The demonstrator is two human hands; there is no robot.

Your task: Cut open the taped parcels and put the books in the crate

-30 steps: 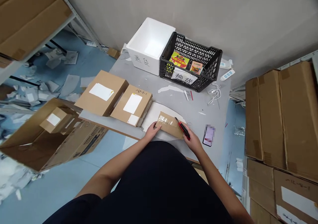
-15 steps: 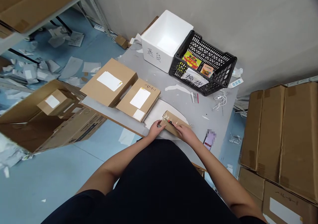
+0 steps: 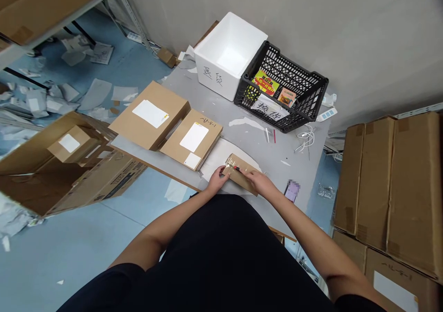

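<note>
Both hands are at a small cardboard parcel [image 3: 241, 177]. Left hand [image 3: 218, 180] lies pressed on its taped end, fingers loosely spread, not gripping. Right hand [image 3: 261, 184] is closed around a red box cutter [image 3: 236, 168], the cutter's tip at the clear tape [image 3: 228, 166]. Parcel rests on a curved white sheet [image 3: 216, 166] near the edge of a grey table [image 3: 242, 141], just beside a labelled carton [image 3: 207, 139]. Good practice here: shallow strokes, steadying fingers kept off the blade's line, parcel held flat.
</note>
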